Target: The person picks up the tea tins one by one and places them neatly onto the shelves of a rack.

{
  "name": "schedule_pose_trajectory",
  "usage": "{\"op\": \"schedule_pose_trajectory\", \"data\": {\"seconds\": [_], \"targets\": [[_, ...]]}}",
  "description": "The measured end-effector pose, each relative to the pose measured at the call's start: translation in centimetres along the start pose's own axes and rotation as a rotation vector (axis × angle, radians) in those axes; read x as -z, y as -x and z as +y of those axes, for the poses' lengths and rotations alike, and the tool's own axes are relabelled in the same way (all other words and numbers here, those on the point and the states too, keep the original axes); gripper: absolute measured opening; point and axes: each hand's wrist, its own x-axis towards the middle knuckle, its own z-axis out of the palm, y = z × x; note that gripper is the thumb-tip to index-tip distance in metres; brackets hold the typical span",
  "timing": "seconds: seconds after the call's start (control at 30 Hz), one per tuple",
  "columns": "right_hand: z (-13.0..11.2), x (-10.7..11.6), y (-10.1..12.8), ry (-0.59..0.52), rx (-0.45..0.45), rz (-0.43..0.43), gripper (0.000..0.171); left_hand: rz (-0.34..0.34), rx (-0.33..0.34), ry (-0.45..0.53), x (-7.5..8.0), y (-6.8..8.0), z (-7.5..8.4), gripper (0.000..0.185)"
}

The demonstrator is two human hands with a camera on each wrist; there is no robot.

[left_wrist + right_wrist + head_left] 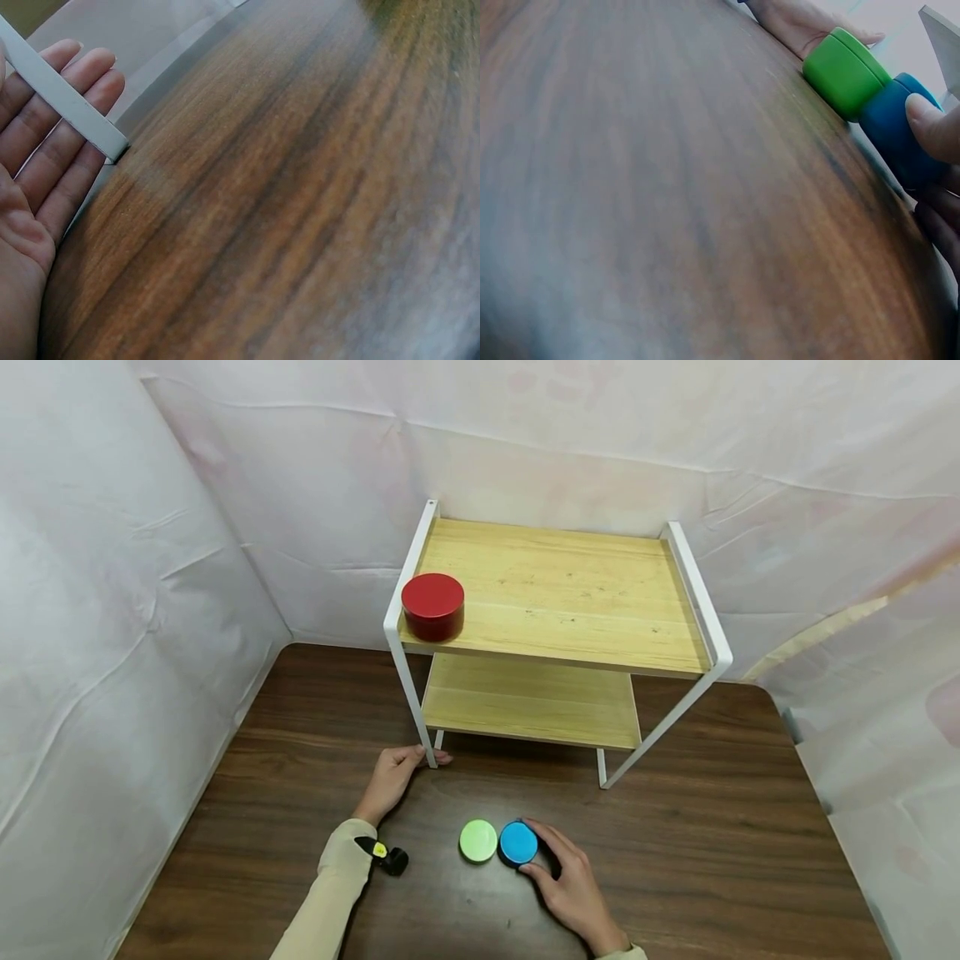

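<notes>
So the right hand (573,885) has its fingers and thumb curled round the blue tin (518,842), which sits on the table (712,827) pressed right up against the green tin (478,841). The left hand (392,777) is mostly flat, fingers straight, resting against the front-left leg of the white rack (408,689) where it meets the table, not really gripping it as far as I can tell. A red tin (432,606) is already up on the top shelf (570,602), at the front-left corner near the edge.

My guess at what could go wrong: the blue and green tins are touching, so lifting the blue one at a slant could drag or nudge the green one across the table. Those tins look smooth too, so a shallow fingertip hold might slip. And the red tin sits so close to the shelf edge that a bump to the rack could knock it off.
</notes>
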Motion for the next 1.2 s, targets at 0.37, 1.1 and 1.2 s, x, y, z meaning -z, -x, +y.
{"op": "schedule_pose_trajectory", "data": {"seconds": [0.37,1.1,1.2], "targets": [[-0.04,0.10,0.18,0.007,-0.073,-0.032,0.070,0.002,0.000,-0.008,0.01,-0.04,0.01,0.042],[-0.05,0.16,0.01,0.005,-0.093,-0.048,0.068,-0.002,-0.015,-0.005,0.15,-0.15,0.13,0.042],[-0.04,0.16,0.00,0.002,-0.090,-0.049,0.068,-0.003,-0.032,0.004,0.14,-0.16,0.05,0.042]]}}
